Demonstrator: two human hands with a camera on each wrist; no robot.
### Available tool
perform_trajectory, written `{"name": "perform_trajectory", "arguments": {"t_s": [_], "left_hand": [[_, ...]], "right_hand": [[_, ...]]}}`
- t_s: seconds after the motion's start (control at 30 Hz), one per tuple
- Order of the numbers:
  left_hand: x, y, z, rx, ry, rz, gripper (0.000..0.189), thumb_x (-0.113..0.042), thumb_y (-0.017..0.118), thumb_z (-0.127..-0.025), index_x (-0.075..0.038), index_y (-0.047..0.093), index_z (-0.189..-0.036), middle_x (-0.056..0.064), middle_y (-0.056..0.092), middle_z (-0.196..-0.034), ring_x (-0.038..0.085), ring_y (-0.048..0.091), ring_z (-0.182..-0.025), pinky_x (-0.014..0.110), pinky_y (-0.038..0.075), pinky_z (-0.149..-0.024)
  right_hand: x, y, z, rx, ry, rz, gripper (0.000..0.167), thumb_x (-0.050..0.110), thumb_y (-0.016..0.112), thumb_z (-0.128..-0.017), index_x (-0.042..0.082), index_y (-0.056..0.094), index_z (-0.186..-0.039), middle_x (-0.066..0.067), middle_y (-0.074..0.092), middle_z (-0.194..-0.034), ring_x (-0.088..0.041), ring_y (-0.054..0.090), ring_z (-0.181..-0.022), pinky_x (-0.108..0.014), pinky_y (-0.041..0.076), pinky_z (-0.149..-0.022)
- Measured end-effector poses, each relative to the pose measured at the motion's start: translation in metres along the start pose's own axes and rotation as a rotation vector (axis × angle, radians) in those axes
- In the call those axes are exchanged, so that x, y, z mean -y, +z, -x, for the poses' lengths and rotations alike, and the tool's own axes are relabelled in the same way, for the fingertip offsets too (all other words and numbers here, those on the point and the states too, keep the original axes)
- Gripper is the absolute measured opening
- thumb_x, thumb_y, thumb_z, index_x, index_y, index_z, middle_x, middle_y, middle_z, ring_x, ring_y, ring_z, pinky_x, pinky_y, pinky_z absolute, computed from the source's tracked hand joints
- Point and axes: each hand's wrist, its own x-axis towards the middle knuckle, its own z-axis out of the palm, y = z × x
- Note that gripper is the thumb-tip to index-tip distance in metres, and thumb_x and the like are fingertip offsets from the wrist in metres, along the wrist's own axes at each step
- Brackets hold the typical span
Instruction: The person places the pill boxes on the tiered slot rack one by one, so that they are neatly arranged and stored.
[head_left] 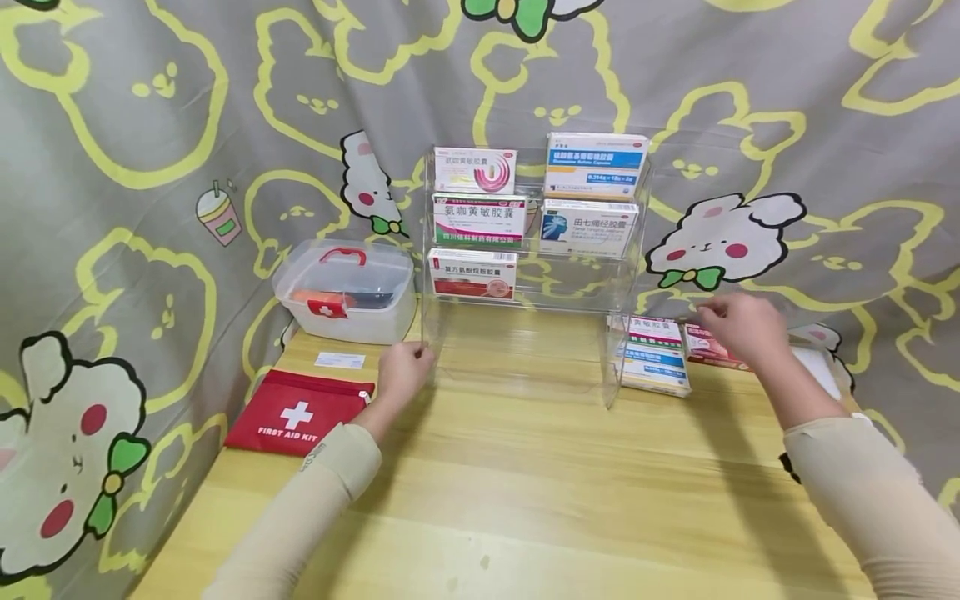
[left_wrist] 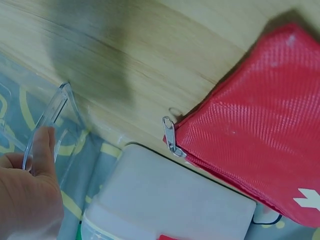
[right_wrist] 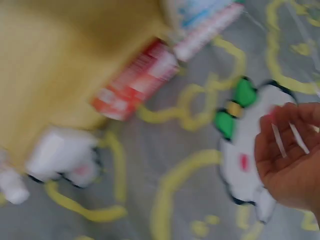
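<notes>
A clear acrylic display rack (head_left: 525, 342) stands on the table, with medicine boxes on its upper tiers. My left hand (head_left: 403, 371) pinches the rack's left side edge; in the left wrist view the fingers (left_wrist: 44, 150) lie along the clear panel, thumb behind. To the rack's right, my right hand (head_left: 742, 327) is raised above a red-and-white medicine box (head_left: 712, 346), apart from it. Its fingers (right_wrist: 287, 135) are loosely curled, with no box in them. Near it, a blue-and-white medicine box (head_left: 654, 372) lies beside the rack's right foot.
At the left lie a red first aid pouch (head_left: 288, 392) and a small white packet (head_left: 340, 360), in front of a translucent lidded box (head_left: 352, 312) with a red handle. A patterned curtain (head_left: 697, 108) hangs behind the table. A white item (head_left: 817, 371) sits at the far right.
</notes>
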Motion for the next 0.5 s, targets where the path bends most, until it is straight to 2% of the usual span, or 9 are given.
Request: {"name": "perform_trajectory", "arguments": {"t_s": [0.1,0.2,0.33,0.5], "left_hand": [[-0.004,0.002,-0.001,0.016,-0.019,0.015,0.026,-0.013,0.056,-0.085,-0.009,0.06,-0.059,0.001,0.05,-0.053,0.018,0.044,-0.057,0.028,0.036,-0.052],[-0.003,0.0,-0.001,0.005,-0.017,0.011,0.025,-0.013,0.056,-0.085,-0.009,0.062,-0.061,0.0,0.051,-0.053,0.018,0.044,-0.058,0.028,0.036,-0.053],[-0.001,0.002,-0.002,-0.003,0.004,0.009,0.031,-0.013,0.056,-0.085,-0.011,0.054,-0.055,0.0,0.046,-0.049,0.018,0.043,-0.057,0.028,0.035,-0.053],[0.0,0.003,-0.001,-0.023,0.026,0.012,0.036,-0.009,0.056,-0.083,-0.013,0.046,-0.049,0.001,0.048,-0.049,0.017,0.04,-0.055,0.027,0.033,-0.051]], "right_hand": [[-0.016,0.022,0.002,0.042,-0.032,0.004,0.039,0.028,0.048,-0.095,-0.001,0.063,-0.117,-0.029,0.059,-0.116,-0.046,0.053,-0.1,-0.06,0.04,-0.081],[-0.021,0.045,0.001,0.113,-0.073,0.049,0.036,0.024,0.049,-0.094,0.0,0.063,-0.118,-0.029,0.053,-0.124,-0.048,0.051,-0.107,-0.064,0.039,-0.084],[-0.027,0.067,0.001,0.209,-0.079,0.075,0.043,0.029,0.051,-0.094,0.0,0.058,-0.124,-0.032,0.042,-0.134,-0.054,0.04,-0.119,-0.068,0.034,-0.091],[-0.036,0.087,0.003,0.238,-0.131,0.085,0.048,0.034,0.053,-0.094,-0.003,0.056,-0.125,-0.031,0.051,-0.127,-0.052,0.046,-0.115,-0.063,0.038,-0.091]]}}
